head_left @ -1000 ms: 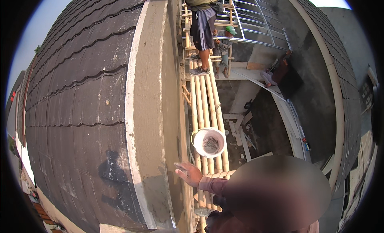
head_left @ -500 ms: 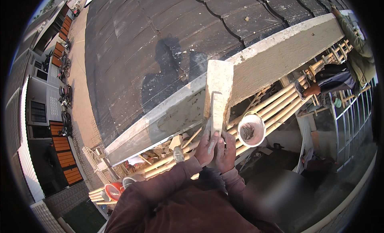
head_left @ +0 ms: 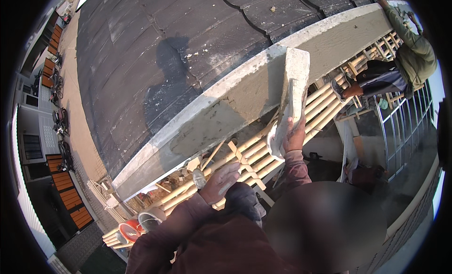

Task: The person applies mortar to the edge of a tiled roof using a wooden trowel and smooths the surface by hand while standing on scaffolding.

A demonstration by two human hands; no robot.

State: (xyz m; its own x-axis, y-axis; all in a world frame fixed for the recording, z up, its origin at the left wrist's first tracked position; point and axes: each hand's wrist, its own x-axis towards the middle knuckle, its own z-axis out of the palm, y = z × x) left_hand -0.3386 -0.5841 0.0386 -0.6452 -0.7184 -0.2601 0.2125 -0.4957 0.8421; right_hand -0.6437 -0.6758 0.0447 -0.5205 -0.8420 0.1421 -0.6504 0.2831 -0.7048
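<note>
A long, pale wooden plastering float (head_left: 297, 76), crusted with dried cement, stands upright in my right hand (head_left: 295, 134), whose fingers close round its lower part. A white, curved shape (head_left: 276, 141) shows beside that hand, partly covered; I cannot tell if it is a bucket or part of the float. My left hand (head_left: 221, 182) is off the float, its fingers stretched out and smeared with grey cement. Beyond both hands runs a concrete beam (head_left: 245, 97) with wet-looking render on its face. Near my left wrist sits a grey rounded thing (head_left: 199, 179).
Bamboo scaffold poles (head_left: 266, 168) run below the beam. Dark roof tiles (head_left: 127, 81) slope beyond it. A red bucket (head_left: 129, 230) and a grey bucket (head_left: 149, 221) stand at lower left. At right another person (head_left: 414, 57) reaches to the beam; a metal ladder-like frame (head_left: 400, 132) stands below.
My left hand has let go of the float and moved left, opening. My right hand has carried the float rightward. The view has shifted, and the white bucket no longer shows plainly.
</note>
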